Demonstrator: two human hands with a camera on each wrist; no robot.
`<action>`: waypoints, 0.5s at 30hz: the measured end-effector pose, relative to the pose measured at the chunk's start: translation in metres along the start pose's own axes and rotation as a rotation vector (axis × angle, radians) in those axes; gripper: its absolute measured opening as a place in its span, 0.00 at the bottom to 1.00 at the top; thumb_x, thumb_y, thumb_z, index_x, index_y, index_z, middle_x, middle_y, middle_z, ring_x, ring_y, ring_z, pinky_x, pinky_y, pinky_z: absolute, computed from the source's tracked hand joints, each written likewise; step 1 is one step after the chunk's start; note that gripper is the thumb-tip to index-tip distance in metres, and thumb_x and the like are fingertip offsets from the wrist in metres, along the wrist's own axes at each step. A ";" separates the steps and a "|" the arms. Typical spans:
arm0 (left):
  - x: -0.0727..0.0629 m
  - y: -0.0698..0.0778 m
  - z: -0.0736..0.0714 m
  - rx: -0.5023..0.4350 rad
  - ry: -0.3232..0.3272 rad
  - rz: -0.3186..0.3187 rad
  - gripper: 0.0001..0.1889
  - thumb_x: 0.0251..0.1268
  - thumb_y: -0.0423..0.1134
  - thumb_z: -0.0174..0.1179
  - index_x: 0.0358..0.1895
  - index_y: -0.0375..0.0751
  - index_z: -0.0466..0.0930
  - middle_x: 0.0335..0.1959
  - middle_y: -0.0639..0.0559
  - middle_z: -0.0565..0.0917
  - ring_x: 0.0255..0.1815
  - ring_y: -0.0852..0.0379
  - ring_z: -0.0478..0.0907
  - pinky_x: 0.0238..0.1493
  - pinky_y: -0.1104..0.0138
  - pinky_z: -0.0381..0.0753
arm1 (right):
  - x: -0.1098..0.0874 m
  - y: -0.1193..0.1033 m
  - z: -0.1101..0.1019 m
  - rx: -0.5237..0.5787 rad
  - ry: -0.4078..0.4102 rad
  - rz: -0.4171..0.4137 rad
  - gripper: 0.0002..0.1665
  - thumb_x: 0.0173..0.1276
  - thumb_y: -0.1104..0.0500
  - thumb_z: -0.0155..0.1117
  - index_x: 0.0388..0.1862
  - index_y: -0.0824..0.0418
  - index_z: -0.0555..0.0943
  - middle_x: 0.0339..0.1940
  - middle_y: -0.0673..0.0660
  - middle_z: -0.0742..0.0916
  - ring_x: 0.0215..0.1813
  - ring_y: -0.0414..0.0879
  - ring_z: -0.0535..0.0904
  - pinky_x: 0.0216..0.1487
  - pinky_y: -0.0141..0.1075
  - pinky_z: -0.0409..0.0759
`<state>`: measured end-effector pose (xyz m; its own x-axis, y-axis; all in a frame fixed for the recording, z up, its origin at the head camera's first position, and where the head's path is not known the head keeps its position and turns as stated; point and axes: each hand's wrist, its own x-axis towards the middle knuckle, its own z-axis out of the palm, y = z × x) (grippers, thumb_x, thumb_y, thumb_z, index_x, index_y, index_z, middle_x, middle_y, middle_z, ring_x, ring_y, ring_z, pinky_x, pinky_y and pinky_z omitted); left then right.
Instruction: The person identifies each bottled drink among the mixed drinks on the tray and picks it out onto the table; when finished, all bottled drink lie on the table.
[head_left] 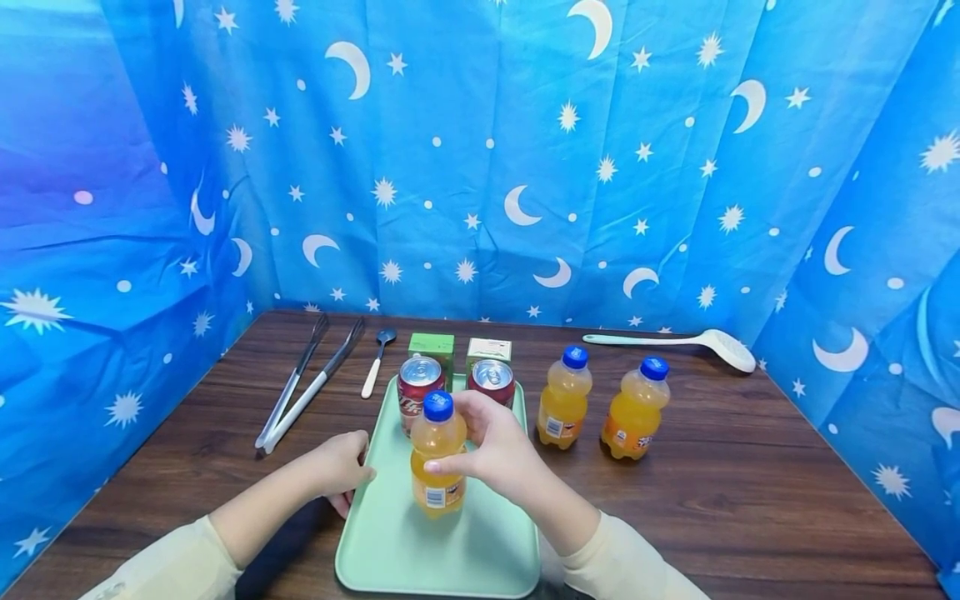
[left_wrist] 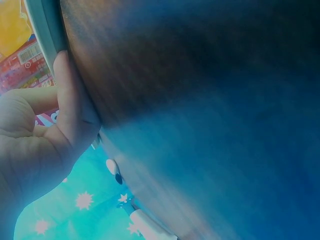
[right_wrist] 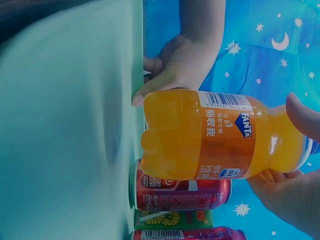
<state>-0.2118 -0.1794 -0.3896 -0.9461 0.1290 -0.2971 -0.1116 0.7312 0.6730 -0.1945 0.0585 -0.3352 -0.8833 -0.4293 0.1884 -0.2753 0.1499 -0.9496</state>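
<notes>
My right hand [head_left: 498, 446] grips a bottle of orange soda [head_left: 438, 468] near its neck, thumb on one side and fingers round the other. The bottle stands upright over the middle of the light green tray [head_left: 502, 550]; in the right wrist view the base of this soda bottle [right_wrist: 172, 135] is close over the tray surface. At the tray's left rim, my left hand [head_left: 339, 471] holds the edge, with the thumb at the rim and the fingers partly hidden below. Two red soda cans, one left [head_left: 420, 375] and one right [head_left: 492, 379], stand at the tray's far end.
Two small drink cartons [head_left: 432, 346] stand behind the cans. Right of the tray are two more orange soda bottles [head_left: 564, 400] [head_left: 636, 410]. Metal tongs [head_left: 307, 387] and a spoon [head_left: 372, 371] lie left; a slotted ladle [head_left: 723, 346] lies back right. Starry blue cloth surrounds the table.
</notes>
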 end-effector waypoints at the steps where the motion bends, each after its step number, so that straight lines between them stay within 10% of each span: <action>1: 0.000 0.000 0.000 0.002 0.001 0.000 0.09 0.62 0.25 0.55 0.30 0.33 0.64 0.21 0.38 0.74 0.14 0.49 0.77 0.14 0.62 0.83 | 0.000 0.000 0.000 0.000 0.001 0.005 0.35 0.49 0.59 0.77 0.56 0.55 0.74 0.51 0.50 0.81 0.57 0.47 0.76 0.60 0.48 0.74; 15: 0.000 -0.001 0.000 0.010 0.007 0.012 0.09 0.61 0.25 0.56 0.29 0.34 0.63 0.20 0.39 0.74 0.13 0.50 0.77 0.14 0.63 0.82 | -0.003 0.000 -0.002 0.013 0.000 0.004 0.35 0.49 0.60 0.77 0.57 0.55 0.73 0.53 0.50 0.81 0.57 0.47 0.76 0.59 0.48 0.74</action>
<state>-0.2114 -0.1798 -0.3905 -0.9494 0.1330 -0.2844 -0.0973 0.7365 0.6695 -0.1927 0.0619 -0.3355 -0.8844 -0.4285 0.1848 -0.2672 0.1402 -0.9534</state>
